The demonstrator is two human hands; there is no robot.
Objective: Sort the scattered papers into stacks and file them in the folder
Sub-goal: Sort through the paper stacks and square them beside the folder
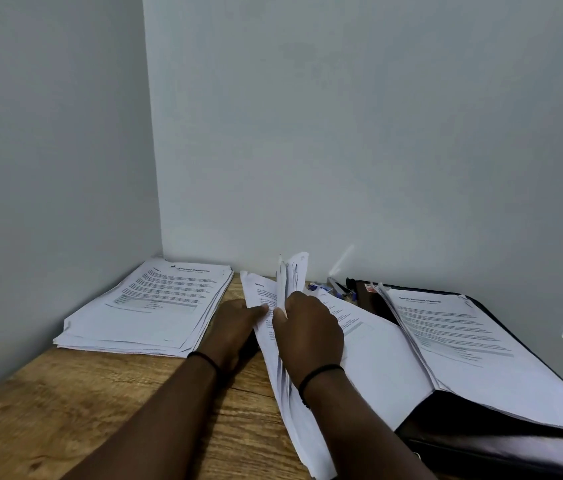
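1. Sheets (282, 327) stand tilted on edge in our grip: right hand (309, 332) curled round them, left hand (235, 322) pinching a page.
2. Slack fingers could fan pages over the stack (148, 306) leftward or the folder (481, 420) rightward, mixing sorts.

dim, even light | soft focus | wide-angle bending at edges | no glare
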